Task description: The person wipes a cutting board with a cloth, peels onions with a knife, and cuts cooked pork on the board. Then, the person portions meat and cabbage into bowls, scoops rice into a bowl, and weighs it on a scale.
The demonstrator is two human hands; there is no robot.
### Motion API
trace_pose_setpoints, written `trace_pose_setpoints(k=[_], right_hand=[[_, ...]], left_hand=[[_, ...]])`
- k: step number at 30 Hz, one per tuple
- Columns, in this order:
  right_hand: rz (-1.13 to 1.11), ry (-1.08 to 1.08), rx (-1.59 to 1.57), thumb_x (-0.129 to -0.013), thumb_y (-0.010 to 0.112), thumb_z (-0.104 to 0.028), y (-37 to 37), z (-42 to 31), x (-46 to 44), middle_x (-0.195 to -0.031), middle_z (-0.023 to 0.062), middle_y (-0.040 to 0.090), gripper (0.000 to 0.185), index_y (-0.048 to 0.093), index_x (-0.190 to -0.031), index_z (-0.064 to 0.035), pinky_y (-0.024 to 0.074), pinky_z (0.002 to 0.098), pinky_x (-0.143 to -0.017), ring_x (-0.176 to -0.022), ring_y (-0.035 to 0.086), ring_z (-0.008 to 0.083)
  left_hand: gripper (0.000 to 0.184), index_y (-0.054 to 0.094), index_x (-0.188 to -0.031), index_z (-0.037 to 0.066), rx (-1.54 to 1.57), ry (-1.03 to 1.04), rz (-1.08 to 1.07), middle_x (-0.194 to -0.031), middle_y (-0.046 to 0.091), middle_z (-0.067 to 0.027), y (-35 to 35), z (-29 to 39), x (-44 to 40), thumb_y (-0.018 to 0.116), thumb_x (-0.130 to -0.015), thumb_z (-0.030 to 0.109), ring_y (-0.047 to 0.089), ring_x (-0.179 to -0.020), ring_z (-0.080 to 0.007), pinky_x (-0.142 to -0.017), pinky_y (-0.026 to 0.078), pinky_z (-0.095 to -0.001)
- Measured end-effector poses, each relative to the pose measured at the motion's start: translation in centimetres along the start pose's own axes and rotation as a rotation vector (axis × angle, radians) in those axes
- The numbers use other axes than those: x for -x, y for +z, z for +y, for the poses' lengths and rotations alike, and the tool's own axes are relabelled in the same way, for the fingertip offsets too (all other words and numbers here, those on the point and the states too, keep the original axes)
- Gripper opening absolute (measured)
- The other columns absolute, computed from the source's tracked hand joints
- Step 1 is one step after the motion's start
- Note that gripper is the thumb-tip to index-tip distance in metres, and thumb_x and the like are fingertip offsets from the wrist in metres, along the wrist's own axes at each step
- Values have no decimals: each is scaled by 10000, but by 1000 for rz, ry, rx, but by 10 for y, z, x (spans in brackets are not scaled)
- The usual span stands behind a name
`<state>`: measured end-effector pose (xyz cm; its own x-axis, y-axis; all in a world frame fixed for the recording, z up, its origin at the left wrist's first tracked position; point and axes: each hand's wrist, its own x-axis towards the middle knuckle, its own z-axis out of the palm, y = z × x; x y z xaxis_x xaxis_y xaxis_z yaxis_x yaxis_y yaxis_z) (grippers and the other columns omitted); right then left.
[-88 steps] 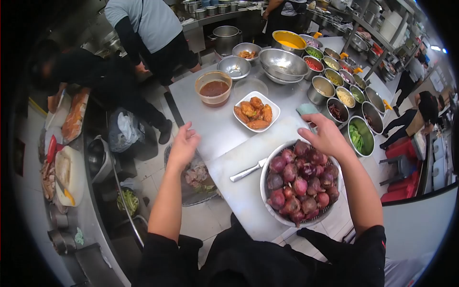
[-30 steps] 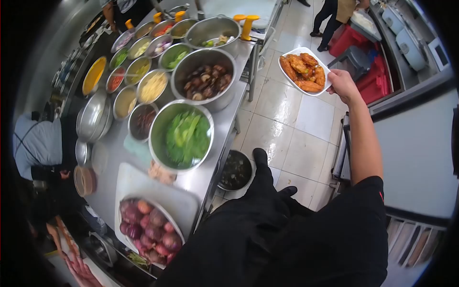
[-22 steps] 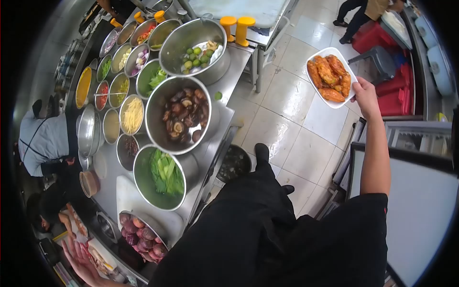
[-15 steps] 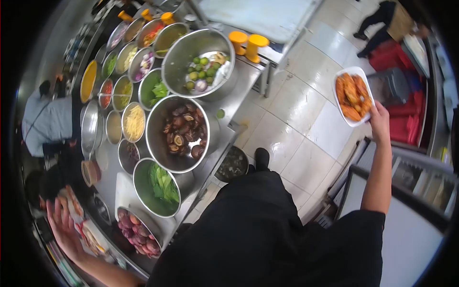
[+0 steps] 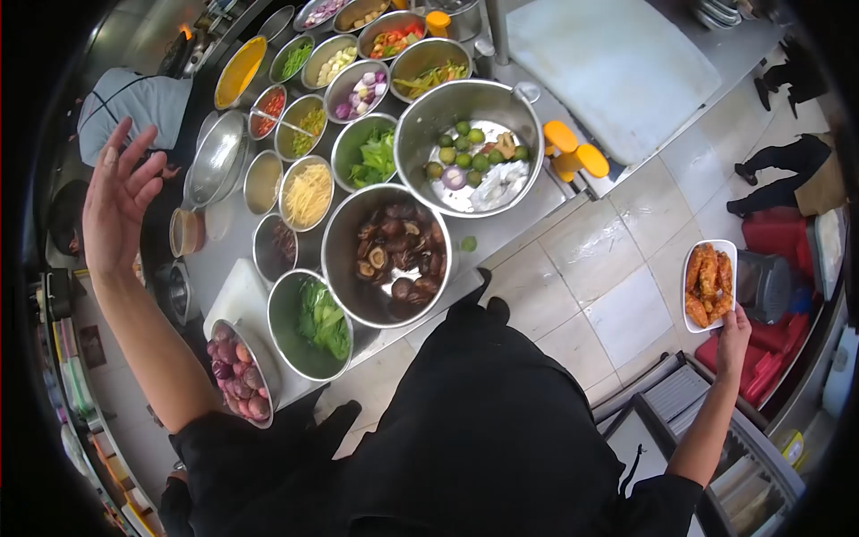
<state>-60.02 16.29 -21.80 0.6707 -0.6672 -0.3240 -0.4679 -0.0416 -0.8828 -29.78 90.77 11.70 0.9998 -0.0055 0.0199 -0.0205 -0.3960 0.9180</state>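
At the right, my right hand [image 5: 734, 336] grips the lower edge of a white dish [image 5: 710, 285] of glazed orange-brown chicken pieces, held out over the floor. My left hand [image 5: 123, 201] is raised at the upper left, fingers spread and nothing in it. Below and to the right of that hand, a bowl of red onions [image 5: 238, 371] sits beside a white cutting board [image 5: 237, 295]. Pots of leafy greens [image 5: 310, 324], dark mushrooms [image 5: 401, 255] and green limes [image 5: 470, 154] stand along the near edge of the steel table.
Smaller bowls hold shredded yellow strips [image 5: 307, 192], chopped onions [image 5: 358, 94] and chillies [image 5: 268, 112]. Orange-capped containers [image 5: 577, 152] stand near a large white board [image 5: 608, 67]. A person in grey [image 5: 134, 112] is at the upper left. Red bins [image 5: 777, 237] and a grey stool [image 5: 761, 288] are at the right.
The view has turned and moved along the table. The chicken dish left the table and is now in my right hand, farther right. My left hand is raised higher, still spread.
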Motion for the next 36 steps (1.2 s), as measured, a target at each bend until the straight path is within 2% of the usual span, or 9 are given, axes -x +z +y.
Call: trace_pose_setpoints(k=[5, 6, 9, 12, 14, 18, 24, 29, 36], right_hand=[[20, 18, 18, -951, 535, -128, 4, -30, -18, -944, 43, 676, 285, 646, -1154, 38, 529, 263, -662, -784, 637, 115], [32, -19, 55, -944, 533, -119, -4, -25, -29, -935, 42, 679, 289, 647, -1151, 46, 529, 267, -643, -761, 631, 112], [47, 31, 59, -944, 501, -85, -13, -46, -49, -858, 55, 677, 286, 638, -1159, 46, 514, 269, -550, -655, 612, 120], [64, 15, 54, -973, 505, -103, -27, -60, -70, -855, 52, 695, 258, 657, -1130, 34, 512, 259, -561, -645, 619, 106], [102, 81, -35, -924, 504, -48, -39, -62, -86, -849, 99, 696, 272, 650, -1121, 70, 523, 280, -537, -618, 625, 137], [199, 105, -95, -933, 500, -71, -82, -76, -109, -811, 101, 691, 278, 658, -1117, 68, 505, 270, -525, -612, 629, 138], [452, 154, -225, -942, 497, -87, -197, -44, -144, -776, 102, 685, 265, 673, -1073, 62, 503, 274, -512, -575, 620, 138], [669, 188, -190, -946, 498, -101, -348, -18, -184, -753, 111, 683, 257, 676, -1046, 55, 514, 281, -497, -554, 626, 143], [967, 196, -321, -968, 507, -142, -545, -2, -280, -763, 105, 675, 252, 658, -1002, 57, 498, 276, -465, -560, 630, 148]], left_hand=[[572, 296, -1507, 17, -131, 121, -70, -1421, 499, -175, 19, 18, -12, 416, -1047, 335, 668, -1043, -166, -829, 529, -184], [576, 315, -1508, 38, -191, 164, -47, -1413, 513, -154, 21, 16, -15, 429, -1040, 354, 676, -1037, -171, -799, 511, -155], [508, 472, -1387, 48, -433, 191, -3, -1413, 507, -165, 13, 2, -31, 468, -1009, 388, 655, -1036, -179, -859, 498, -251], [612, 441, -1371, -59, -388, 325, -198, -1151, 588, -181, 60, 44, -71, 559, -974, 393, 650, -840, -147, -669, 520, -195], [662, 379, -1400, -94, -202, 368, -387, -1077, 598, -167, 124, 65, -108, 549, -981, 390, 637, -762, -144, -584, 503, -167], [669, 412, -1402, -47, -161, 603, -679, -1093, 615, -147, 335, 171, -107, 580, -917, 382, 664, -761, -144, -638, 532, -228], [628, 492, -1346, -36, -37, 547, -1163, -1073, 655, -153, 585, 254, -143, 654, -857, 323, 699, -803, -191, -652, 542, -256], [581, 466, -1366, -23, 26, 321, -1331, -1101, 647, -164, 753, 280, -146, 659, -900, 264, 708, -828, -251, -664, 573, -327], [469, 457, -1361, -4, 58, -227, -1361, -1087, 657, -193, 921, 208, -111, 595, -963, 202, 712, -831, -322, -679, 600, -400]])
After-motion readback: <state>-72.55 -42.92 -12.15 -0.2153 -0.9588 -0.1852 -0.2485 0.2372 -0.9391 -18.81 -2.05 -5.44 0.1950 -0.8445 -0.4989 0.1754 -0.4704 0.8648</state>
